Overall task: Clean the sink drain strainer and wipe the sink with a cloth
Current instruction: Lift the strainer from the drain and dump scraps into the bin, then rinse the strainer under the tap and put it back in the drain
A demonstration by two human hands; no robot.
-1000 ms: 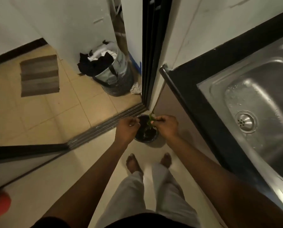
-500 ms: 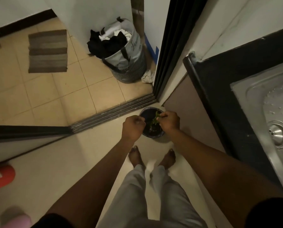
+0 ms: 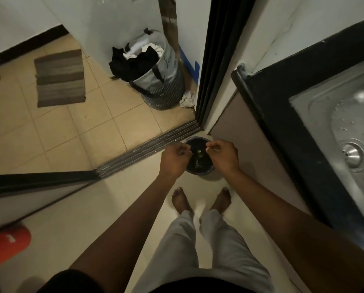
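Left hand (image 3: pixel 175 157) and right hand (image 3: pixel 223 155): both loosely curled above a small dark bin (image 3: pixel 199 158) on the floor; contents of either cannot be told. Green scraps (image 3: pixel 198 154) lie inside. Sink (image 3: pixel 350 132) and drain strainer (image 3: pixel 352 154): rightward, nearer the right hand.

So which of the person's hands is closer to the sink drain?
The right. The right hand hovers over the small dark bin on its sink side; the left hand is at the bin's far side, further from the sink drain.
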